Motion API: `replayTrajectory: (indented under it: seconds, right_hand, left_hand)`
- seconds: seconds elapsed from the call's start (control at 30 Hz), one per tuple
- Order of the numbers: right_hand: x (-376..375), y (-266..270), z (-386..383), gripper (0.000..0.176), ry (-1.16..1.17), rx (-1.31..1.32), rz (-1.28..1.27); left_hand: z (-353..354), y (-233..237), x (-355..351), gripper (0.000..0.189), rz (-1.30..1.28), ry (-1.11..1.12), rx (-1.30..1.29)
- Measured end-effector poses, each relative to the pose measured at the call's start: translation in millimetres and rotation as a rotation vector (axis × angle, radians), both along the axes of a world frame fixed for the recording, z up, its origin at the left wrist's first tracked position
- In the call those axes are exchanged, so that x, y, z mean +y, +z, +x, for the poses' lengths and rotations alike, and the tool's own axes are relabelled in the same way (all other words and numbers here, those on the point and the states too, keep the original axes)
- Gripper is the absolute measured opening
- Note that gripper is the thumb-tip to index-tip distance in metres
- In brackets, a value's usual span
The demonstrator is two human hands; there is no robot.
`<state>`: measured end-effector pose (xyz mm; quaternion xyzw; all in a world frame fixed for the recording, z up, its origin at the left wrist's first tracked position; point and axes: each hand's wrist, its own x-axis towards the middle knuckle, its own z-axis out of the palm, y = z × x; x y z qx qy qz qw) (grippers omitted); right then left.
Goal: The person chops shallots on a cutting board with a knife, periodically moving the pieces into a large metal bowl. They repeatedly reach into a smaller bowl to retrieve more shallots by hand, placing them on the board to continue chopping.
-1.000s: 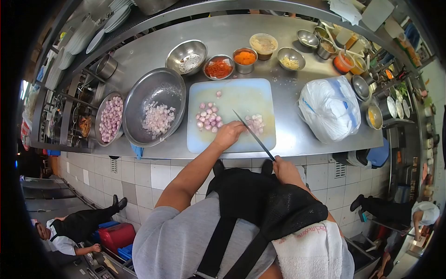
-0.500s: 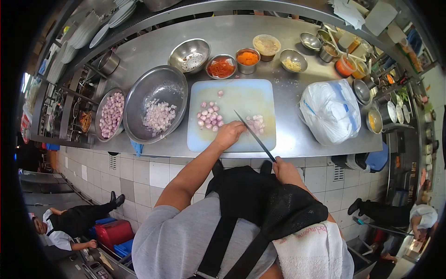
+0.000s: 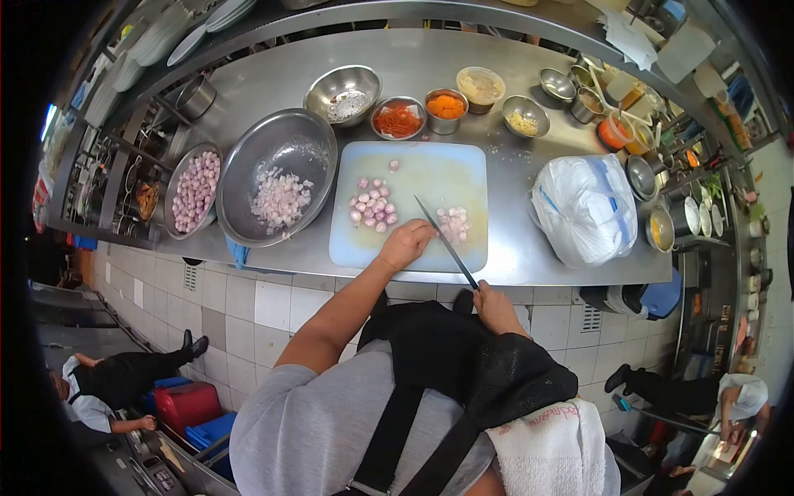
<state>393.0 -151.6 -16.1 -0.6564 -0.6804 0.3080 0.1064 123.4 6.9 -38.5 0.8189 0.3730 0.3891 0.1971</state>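
A white cutting board [image 3: 356, 248] lies on the steel counter. My right hand [image 3: 496, 308] grips the handle of a knife [image 3: 447, 245], its dark blade slanting across the board. Close against the blade's left side is my left hand [image 3: 407, 243], its fingers bunched together; whatever they pinch is hidden. Chopped shallot pieces [image 3: 454, 223] lie just right of the blade. Several peeled shallots [image 3: 374, 204] are grouped on the board's left half, beyond my left hand, and a single one [image 3: 394, 165] sits farther back.
Left of the board, a big steel bowl [image 3: 318, 211] holds chopped shallots; another bowl has whole shallots [image 3: 196, 190]. Behind stand containers of red shreds [image 3: 398, 121] and orange food [image 3: 445, 106]. A white plastic bag [image 3: 585, 211] sits on the right. Two people are in the background.
My right hand and the knife handle have shifted a little left, so the blade slants less. My left hand stays by the blade. The whole view has moved slightly.
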Motion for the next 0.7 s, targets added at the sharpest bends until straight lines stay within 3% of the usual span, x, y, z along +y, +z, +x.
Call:
replayTrajectory:
  seconds: [0.57,0.7]
  right_hand:
    - [0,27,-11,0.024,-0.001,-0.064,-0.037]
    - [-3,68,-5,0.025,0.013,-0.101,-0.046]
  left_hand:
    - [-10,-6,5,0.014,0.063,-0.066,0.049]
    - [-10,1,4,0.013,0.058,-0.088,0.038]
